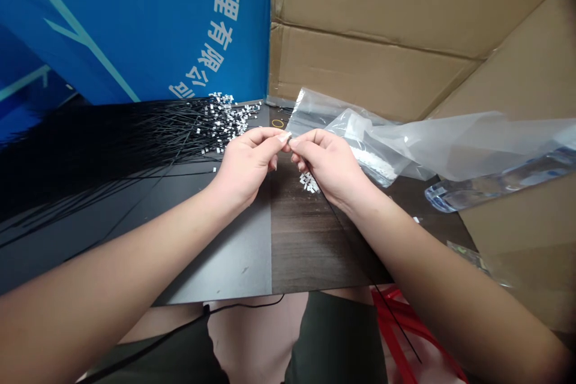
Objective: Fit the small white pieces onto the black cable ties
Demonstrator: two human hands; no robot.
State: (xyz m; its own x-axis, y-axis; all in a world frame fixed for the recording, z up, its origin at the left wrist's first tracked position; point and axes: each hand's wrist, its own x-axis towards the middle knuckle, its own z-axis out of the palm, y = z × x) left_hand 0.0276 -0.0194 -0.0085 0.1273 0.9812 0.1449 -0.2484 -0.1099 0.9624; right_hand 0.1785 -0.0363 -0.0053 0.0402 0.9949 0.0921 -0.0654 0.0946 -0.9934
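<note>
Both forearms angle inward over the table (306,252), fingertips nearly meeting, the left hand (249,162) pinching a tiny, mostly hidden piece (288,135), the right hand (330,162) curled around a wire (398,324) trailing beside its forearm past the near edge.

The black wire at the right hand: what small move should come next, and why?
Perhaps hold the left hand steady and ease the right hand toward it: the two nearly meet, the black wire trails from the right hand, and bundled wires end in white pieces. What the left hand pinches is too small to tell.
</note>
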